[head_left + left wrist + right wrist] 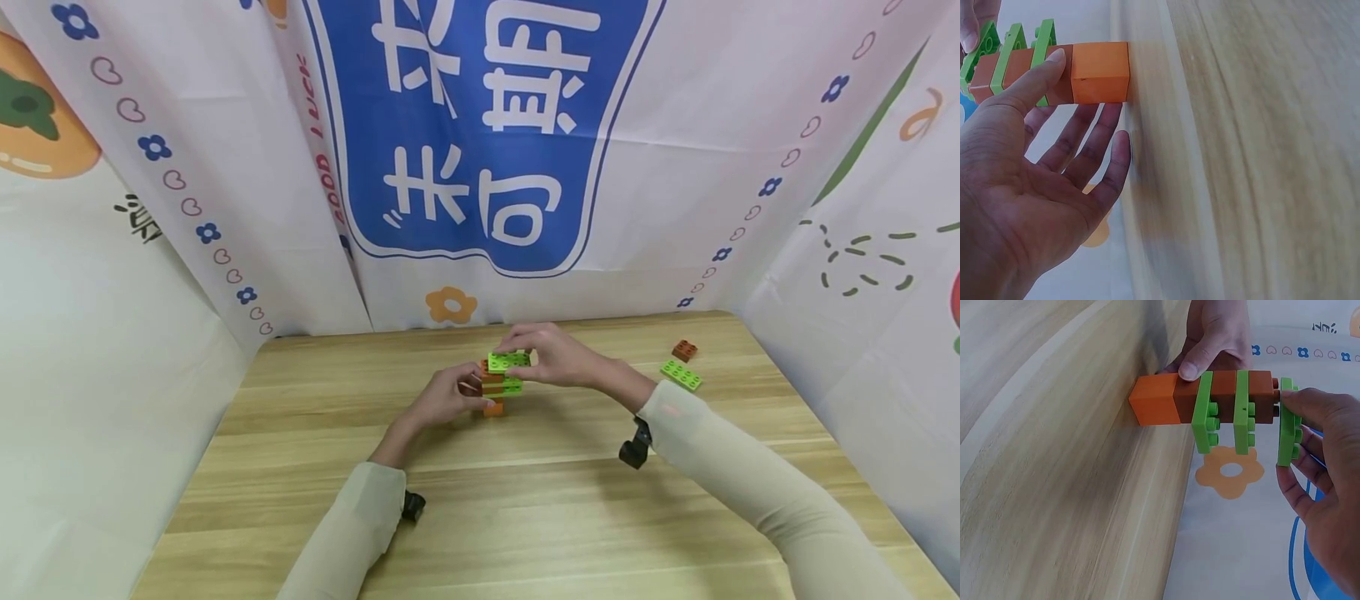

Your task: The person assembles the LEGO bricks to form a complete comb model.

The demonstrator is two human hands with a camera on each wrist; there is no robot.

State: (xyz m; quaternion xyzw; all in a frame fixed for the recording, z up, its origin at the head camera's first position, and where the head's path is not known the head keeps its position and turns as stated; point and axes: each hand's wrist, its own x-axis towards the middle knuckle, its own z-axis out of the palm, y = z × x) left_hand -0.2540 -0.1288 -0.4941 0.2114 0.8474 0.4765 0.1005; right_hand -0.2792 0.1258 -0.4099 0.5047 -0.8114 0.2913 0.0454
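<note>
A tower of toy building bricks stands on the wooden table. Its base is an orange block (1157, 400), above which brown bricks alternate with green plates (1243, 412) that jut out to one side. My left hand (446, 396) holds the tower low down, its thumb on the lowest brown brick (1060, 84) and its fingers behind. At the top, my right hand (558, 357) pinches another green studded plate (1287, 425) between thumb and fingers. That plate sits right at the studs of the topmost brown brick (1263, 397), slightly tilted.
To the right on the table (480, 517) lie a loose brown brick (684, 350) and a loose green brick (681, 375). A printed cloth (660, 217) hangs behind the table's back edge, with more cloth at both sides. Small black cameras (635, 446) sit at the wrists.
</note>
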